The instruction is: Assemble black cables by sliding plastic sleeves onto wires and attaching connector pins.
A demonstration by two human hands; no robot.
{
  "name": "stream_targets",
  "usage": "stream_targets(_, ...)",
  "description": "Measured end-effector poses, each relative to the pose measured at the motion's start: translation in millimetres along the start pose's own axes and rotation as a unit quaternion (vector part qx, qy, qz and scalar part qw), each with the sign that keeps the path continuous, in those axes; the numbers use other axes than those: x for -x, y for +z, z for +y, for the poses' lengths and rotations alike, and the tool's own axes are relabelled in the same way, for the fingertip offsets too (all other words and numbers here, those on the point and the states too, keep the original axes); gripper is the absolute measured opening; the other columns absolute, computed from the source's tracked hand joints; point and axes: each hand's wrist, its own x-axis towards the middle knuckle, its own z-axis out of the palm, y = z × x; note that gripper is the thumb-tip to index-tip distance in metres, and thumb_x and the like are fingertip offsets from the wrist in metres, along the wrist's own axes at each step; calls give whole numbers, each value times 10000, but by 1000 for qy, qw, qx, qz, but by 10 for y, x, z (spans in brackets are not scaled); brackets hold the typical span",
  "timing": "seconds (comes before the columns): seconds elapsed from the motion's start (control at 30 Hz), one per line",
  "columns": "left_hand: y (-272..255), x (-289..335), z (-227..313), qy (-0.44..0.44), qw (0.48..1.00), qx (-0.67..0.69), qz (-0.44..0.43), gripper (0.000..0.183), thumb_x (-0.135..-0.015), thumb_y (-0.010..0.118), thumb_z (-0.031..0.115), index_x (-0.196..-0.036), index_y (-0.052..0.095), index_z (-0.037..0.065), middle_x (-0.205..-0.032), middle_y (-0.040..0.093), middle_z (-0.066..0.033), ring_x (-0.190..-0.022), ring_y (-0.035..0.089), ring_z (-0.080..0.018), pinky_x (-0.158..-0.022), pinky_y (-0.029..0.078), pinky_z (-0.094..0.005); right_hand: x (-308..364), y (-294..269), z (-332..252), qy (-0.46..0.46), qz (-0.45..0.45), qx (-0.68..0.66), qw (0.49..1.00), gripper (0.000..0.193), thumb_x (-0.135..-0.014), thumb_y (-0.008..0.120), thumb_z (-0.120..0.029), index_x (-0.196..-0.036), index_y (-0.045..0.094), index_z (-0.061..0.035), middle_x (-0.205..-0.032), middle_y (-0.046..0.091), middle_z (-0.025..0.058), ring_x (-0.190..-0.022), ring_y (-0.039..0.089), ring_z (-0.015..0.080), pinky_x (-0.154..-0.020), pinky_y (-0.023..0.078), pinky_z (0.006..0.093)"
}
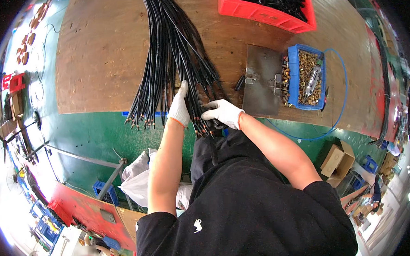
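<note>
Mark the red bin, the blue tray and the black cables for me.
Red bin [266, 18]: head view, near wall.
Blue tray [293, 74]: head view, left wall.
Black cables [161, 47]: head view, middle of the bundle.

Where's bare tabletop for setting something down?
Free: brown wooden tabletop left of the black cable bundle, and between that bundle and the red plastic bin. Crowded: around the white-gloved left hand and right hand, and beside the blue plastic bin holding brass-coloured fittings.

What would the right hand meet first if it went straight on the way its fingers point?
The right hand would likely meet the black cables just left of it; whether they already touch is unclear.
</note>
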Motion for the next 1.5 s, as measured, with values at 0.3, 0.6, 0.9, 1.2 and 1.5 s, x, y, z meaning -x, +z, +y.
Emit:
stream_targets(0.3, -124, 18, 125, -40, 990, -131, 32, 178, -854, 710, 74, -1005, 701, -21, -836, 718, -135, -692, 715, -281, -624, 608, -422, 9, -73, 161, -91, 18, 175, 980, 709, -858, 838, -209, -1436, 570, 102, -1376, 679, 192, -1247, 640, 239, -1094, 473, 344)
stream_targets(0.6, -84, -18, 95, -38, 985, -168, 21, 211, -880, 737, 115, -1056, 735, -1, -890, 737, -94, -709, 715, -224, -623, 624, -401, 454, -467, 424, -58, 2, 283, 957, 587, -863, 828, -278, -1335, 669, 33, -1284, 727, 160, -1177, 668, 232, -1054, 491, 347)
stream_targets(0.9, 27, 81, 71, 8, 986, -163, 27, 232, -856, 754, 107, -1067, 740, 11, -896, 737, -82, -719, 715, -230, -642, 616, -407, 578, -485, 384, -60, -8, 331, 942, 634, -855, 816, -359, -1345, 670, 16, -1321, 713, 196, -1244, 664, 297, -1088, 484, 385)
stream_targets(1.2, -2, -11, 6, -18, 991, -133, -11, 237, -878, 731, 99, -1097, 734, 8, -946, 758, -113, -781, 754, -252, -696, 652, -420, 372, -399, 406, -49, 35, 256, 965, 600, -868, 815, -311, -1321, 672, 57, -1241, 741, 177, -1155, 683, 241, -1036, 503, 351)
stream_targets(1.5, 31, 115, 67, -4, 988, -151, 20, 293, -874, 777, 120, -1138, 725, 4, -993, 756, -98, -808, 728, -218, -714, 640, -383, -186, -207, 202, -65, 56, 115, 990, 533, -900, 795, -227, -1290, 664, 113, -1173, 744, 130, -1053, 669, 183, -980, 505, 329)
